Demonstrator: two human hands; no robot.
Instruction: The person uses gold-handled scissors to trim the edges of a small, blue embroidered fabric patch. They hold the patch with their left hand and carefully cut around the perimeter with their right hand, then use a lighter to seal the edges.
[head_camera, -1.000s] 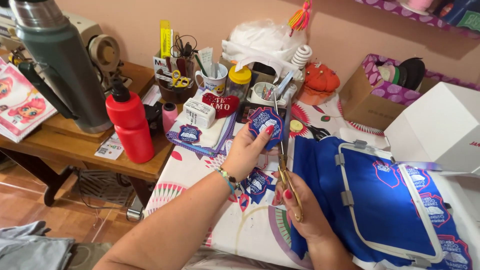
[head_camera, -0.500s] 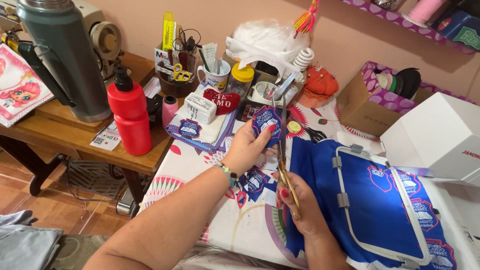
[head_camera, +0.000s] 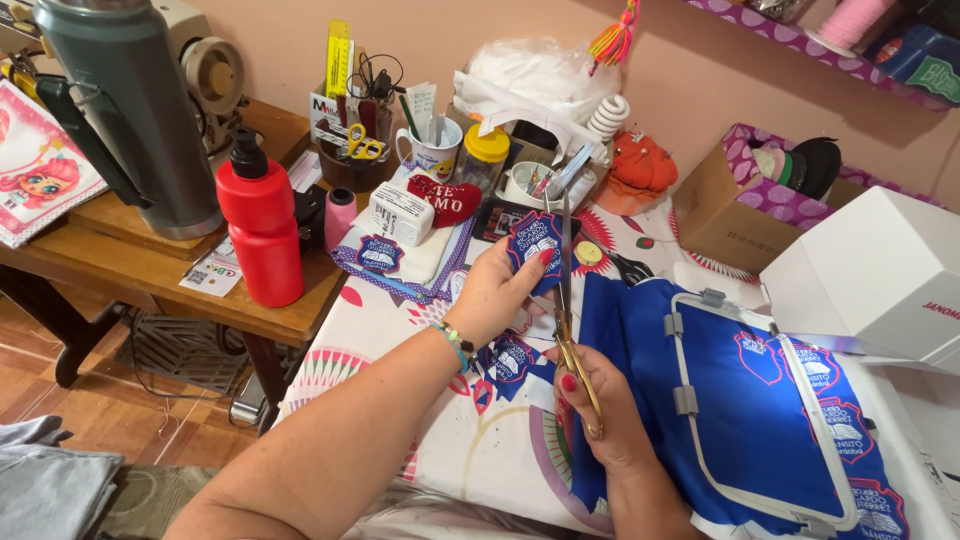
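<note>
Patch: small blue embroidered shield-shaped fabric badge (head_camera: 533, 243) is being held up above the patterned white tablecloth (head_camera: 480, 450), pinched between thumb and fingers of the left hand (head_camera: 497, 290)
Scissors: long gold-handled steel scissors (head_camera: 568, 320) are pointing upward, the blades lying right along the badge's right edge; whether they are already biting into the cloth is hard to tell
Left hand: closed on the badge, fingertips sitting close to the blade line
Right hand: right hand (head_camera: 600, 420) is wrapped around the scissor loops, fingers through the handles, resting at the edge of the blue fabric (head_camera: 620, 330)
Risk to the edge: the blades are running so near the stitched border that a slight wobble looks likely to nick the embroidery; the badge is hanging unsupported, so it may be twisting as it is cut
Risk to fingers: the left thumb is lying just beside the steel; a quick snip could be catching skin
Risk nearby: other finished blue badges (head_camera: 510, 357) are lying on the cloth below the left wrist, and the white plastic embroidery hoop (head_camera: 760, 400) is stretching the blue fabric to the right; trimmings or a dropped tip could be landing on either
</note>
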